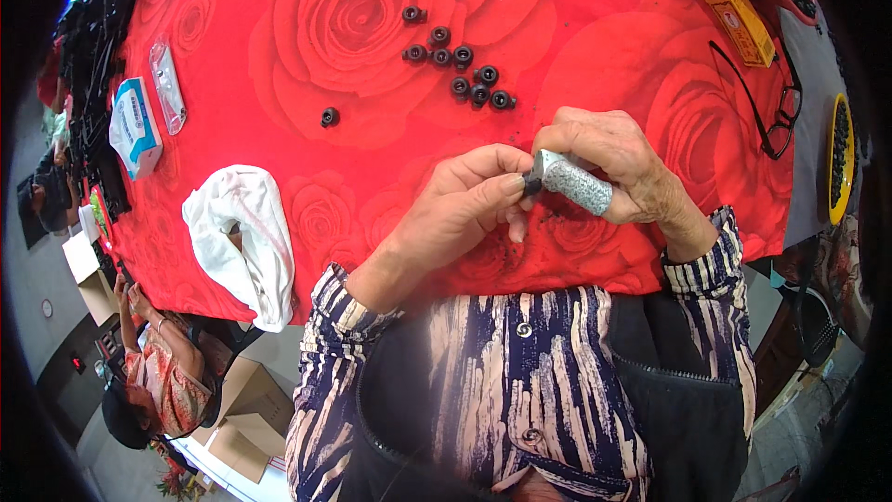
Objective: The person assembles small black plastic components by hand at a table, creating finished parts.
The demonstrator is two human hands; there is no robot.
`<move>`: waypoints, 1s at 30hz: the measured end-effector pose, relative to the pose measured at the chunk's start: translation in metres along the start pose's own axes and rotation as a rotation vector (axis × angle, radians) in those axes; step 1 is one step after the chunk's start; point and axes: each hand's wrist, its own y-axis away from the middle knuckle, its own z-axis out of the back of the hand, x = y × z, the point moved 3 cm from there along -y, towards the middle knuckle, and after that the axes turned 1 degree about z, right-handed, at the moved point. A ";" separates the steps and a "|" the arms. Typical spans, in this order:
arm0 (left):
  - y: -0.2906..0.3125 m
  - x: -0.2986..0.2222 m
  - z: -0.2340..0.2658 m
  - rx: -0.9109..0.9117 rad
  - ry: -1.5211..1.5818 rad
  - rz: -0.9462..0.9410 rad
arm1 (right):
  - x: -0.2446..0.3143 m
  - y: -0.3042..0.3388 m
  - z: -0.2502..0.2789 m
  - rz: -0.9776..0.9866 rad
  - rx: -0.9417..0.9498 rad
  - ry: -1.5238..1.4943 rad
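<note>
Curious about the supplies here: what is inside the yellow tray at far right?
The yellow tray holds many small dark pieces, too small to identify. Anything beneath the top ones is covered and cannot be seen.

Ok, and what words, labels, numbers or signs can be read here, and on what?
I don't copy wording; print sits here:
Yellow box, right: red-and-white emblems, small lettering.
White-and-blue box, left: print too small to read.
Grey speckled cylinder in the right hand: no lettering distinguishable.
</note>
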 end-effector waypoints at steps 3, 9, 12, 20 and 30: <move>0.001 -0.003 -0.003 -0.002 -0.002 -0.012 | 0.002 -0.001 0.001 0.014 -0.031 -0.002; 0.001 -0.005 -0.005 -0.025 -0.011 -0.055 | 0.002 0.000 0.001 -0.002 -0.039 0.025; -0.002 -0.004 -0.003 -0.025 -0.006 -0.051 | 0.002 0.001 0.002 -0.024 -0.076 -0.006; 0.001 -0.006 -0.006 -0.102 -0.087 -0.120 | 0.006 -0.002 0.000 -0.071 -0.083 0.041; 0.000 -0.006 -0.007 -0.175 -0.173 -0.231 | 0.007 -0.001 -0.002 -0.087 -0.111 0.082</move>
